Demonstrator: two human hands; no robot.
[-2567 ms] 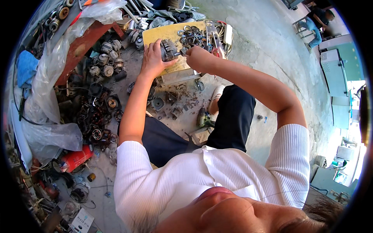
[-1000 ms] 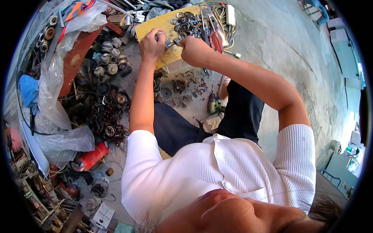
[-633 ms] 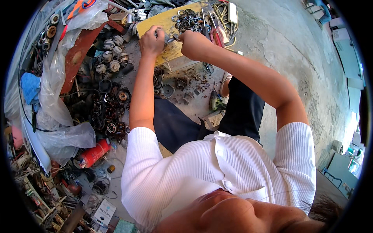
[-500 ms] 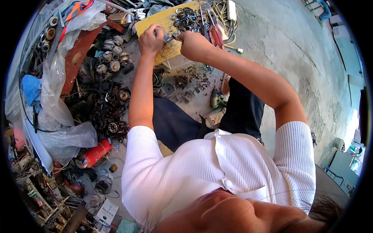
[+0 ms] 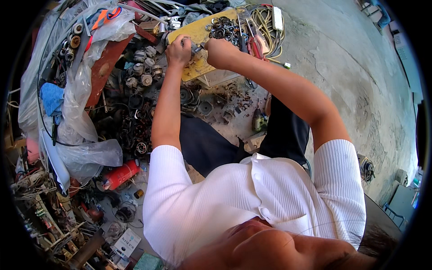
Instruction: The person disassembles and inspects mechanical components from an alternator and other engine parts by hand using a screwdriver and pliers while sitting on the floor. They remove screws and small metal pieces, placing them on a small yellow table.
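Both hands meet over the yellow board (image 5: 193, 72) at the top of the view, working on a small metal part (image 5: 196, 47) held between them. The left hand (image 5: 178, 50) is curled into a loose fist around one end of the part, its fingers (image 5: 182, 42) pressed together and wrapped over it, likely to keep it from turning. The right hand (image 5: 219, 51) closes in from the other side, fingers bent tight at the part's near end; whether they pinch the part itself or a small tool is hard to tell, since the hand hides its own fingertips. The part sits just above the board's near edge, so anything dropped lands on the board and not in the clutter below. Farther back on the board lies a heap of dark rings and washers (image 5: 221, 28), with red-handled pliers (image 5: 254, 41) just beside it, all within easy reach of the right hand. A coiled pale cable (image 5: 264, 22) lies by the board's far corner. Left of the board, a cluster of small motors and bearings (image 5: 140, 74) covers the floor, near clear plastic sheeting (image 5: 81, 85) and a blue cloth (image 5: 51, 96). A red can (image 5: 121, 174) lies on its side lower down, well apart from the hands
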